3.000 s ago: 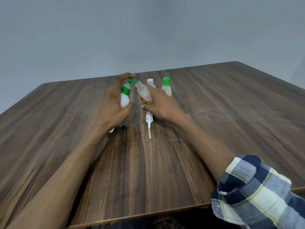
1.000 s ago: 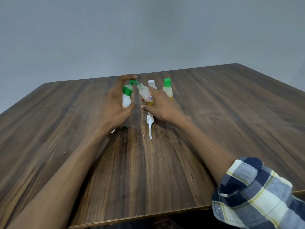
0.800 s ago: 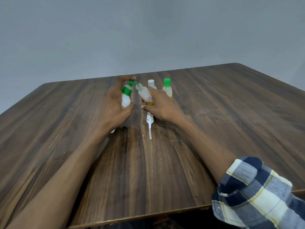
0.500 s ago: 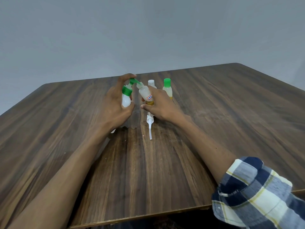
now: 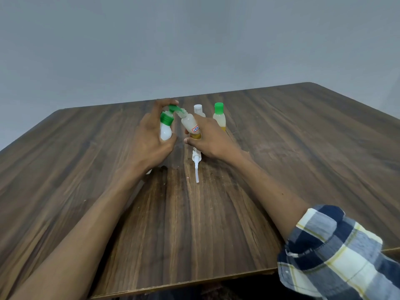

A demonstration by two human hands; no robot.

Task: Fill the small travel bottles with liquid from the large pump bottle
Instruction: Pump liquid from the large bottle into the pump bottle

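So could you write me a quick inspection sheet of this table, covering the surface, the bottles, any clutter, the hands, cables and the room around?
Surface: dark wooden table, small pale specks near the middle.
Job's things: white pump bottle with green pump; small labelled bottle tilted, uncapped mouth at the spout; green-capped bottle and white-capped bottle upright behind.
Clutter: loose white pump tube lying flat.
Hands: left hand grips the pump bottle, fingers on the pump; right hand holds the labelled bottle.
Cables: nothing seen.
Surroundings: plain grey wall.
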